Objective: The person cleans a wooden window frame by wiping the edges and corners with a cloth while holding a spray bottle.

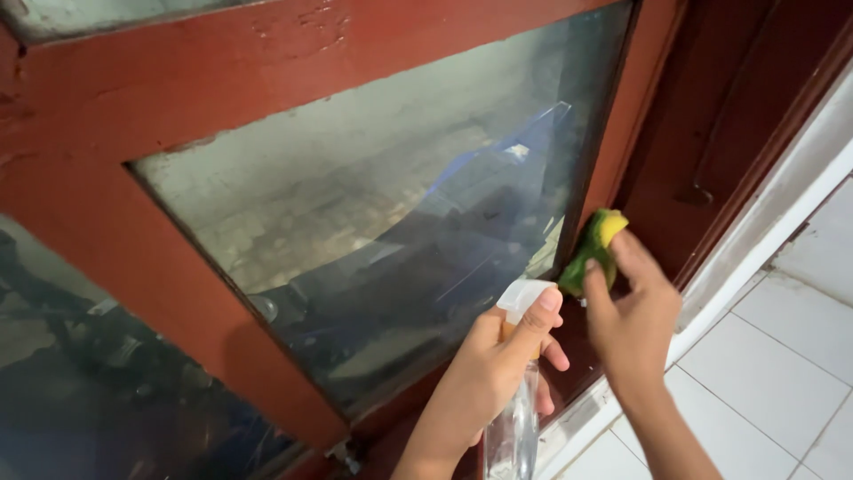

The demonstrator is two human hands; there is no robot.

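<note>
Against the lower right corner of the glass pane [382, 204], both hands are at work. L hand [493, 369] is wrapped around the neck of a clear spray bottle [514, 427], w/ index finger laid over the white trigger head [522, 298]; nozzle points toward the glass. Fingers clenched on the bottle, thumb side hidden behind it. Bottle body hangs down below the hand, upright, roughly level w/ the bottom rail of the frame.

R hand [633, 320] grasps a green-and-yellow sponge [593, 251] (yellow side up, green side toward the frame), fingertips pinching it from behind. Sponge is pressed at the pane's right edge, touching the red-brown wooden frame [115, 222] where glass meets wood. The two hands sit just beside each other, trigger head nearly touching the sponge's lower end.

Glass looks dusty and streaked, w/ reflections of blue and dark shapes in it. Paint on the frame is worn at the top. Right of the frame: a dark door [729, 133], then white floor tiles [782, 364] below.
</note>
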